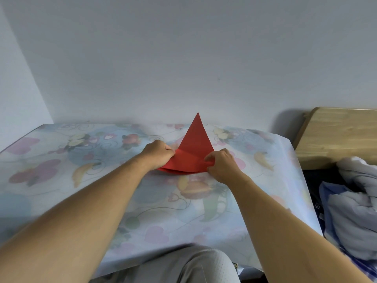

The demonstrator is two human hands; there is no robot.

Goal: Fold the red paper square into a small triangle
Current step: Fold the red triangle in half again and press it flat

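The red paper (pixel 193 148) lies on the flower-patterned table cover (pixel 102 180), folded over on itself. Its near part rests flat in two layers, while a pointed flap stands up, tip toward the wall. My left hand (pixel 158 155) pinches the paper's left corner. My right hand (pixel 221 163) pinches the right corner, fingers curled over the edge. Both forearms reach in from the bottom of the view.
A pale wall rises just behind the table. To the right stand a wooden headboard (pixel 336 135) and a bed with crumpled grey and blue bedding (pixel 353 205). My knee in grey trousers (pixel 189 266) sits under the table's near edge.
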